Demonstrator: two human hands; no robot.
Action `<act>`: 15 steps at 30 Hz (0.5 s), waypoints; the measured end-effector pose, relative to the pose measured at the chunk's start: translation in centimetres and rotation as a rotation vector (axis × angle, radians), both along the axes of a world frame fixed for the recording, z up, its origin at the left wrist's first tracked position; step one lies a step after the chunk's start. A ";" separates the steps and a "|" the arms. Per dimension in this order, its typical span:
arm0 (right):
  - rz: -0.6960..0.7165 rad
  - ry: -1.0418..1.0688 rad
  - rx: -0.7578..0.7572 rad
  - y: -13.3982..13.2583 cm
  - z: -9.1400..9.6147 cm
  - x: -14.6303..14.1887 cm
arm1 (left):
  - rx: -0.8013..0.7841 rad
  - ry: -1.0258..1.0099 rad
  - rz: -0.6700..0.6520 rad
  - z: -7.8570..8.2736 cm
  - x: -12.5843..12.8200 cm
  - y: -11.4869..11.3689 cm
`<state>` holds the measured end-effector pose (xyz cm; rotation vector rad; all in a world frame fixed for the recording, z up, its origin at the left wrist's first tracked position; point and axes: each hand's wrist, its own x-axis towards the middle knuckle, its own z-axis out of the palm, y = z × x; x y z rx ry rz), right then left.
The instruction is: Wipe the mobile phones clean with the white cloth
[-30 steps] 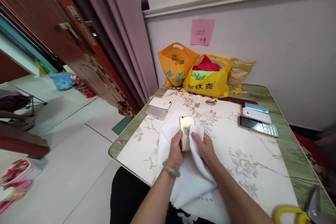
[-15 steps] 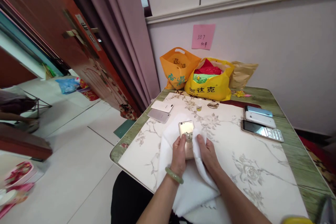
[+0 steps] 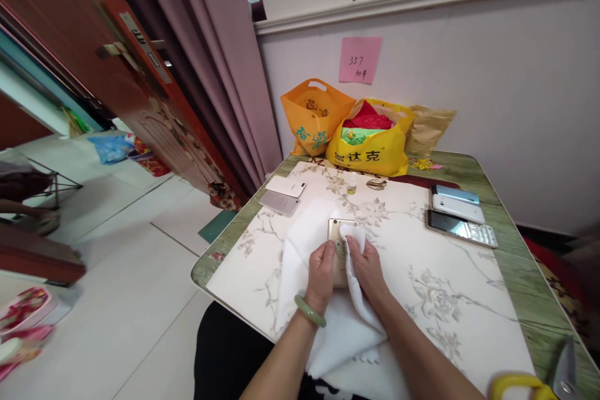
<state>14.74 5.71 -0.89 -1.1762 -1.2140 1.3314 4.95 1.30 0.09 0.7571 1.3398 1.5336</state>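
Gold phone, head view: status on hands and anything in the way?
Left hand grips gold phone. Right hand presses cloth against it. Nothing blocking.

You sat in a room of a home. A red-brown wooden door (image 3: 70, 75) stood open beside a mauve curtain (image 3: 220, 56), and pale floor tiles (image 3: 117, 281) ran beyond it. An orange shopping bag (image 3: 314, 115) and a yellow shopping bag (image 3: 370, 153) leaned on the wall atop a small table (image 3: 525, 250) with a floral cover (image 3: 422, 244).
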 end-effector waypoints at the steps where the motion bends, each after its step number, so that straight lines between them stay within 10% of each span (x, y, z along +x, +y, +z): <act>1: 0.003 -0.009 0.003 0.0 -0.1 0.0 | -0.008 -0.012 0.017 -0.1 0.0 0.0; 15: 0.104 -0.087 0.033 -0.5 -0.4 -0.3 | 0.027 -0.120 0.194 -0.2 0.3 0.2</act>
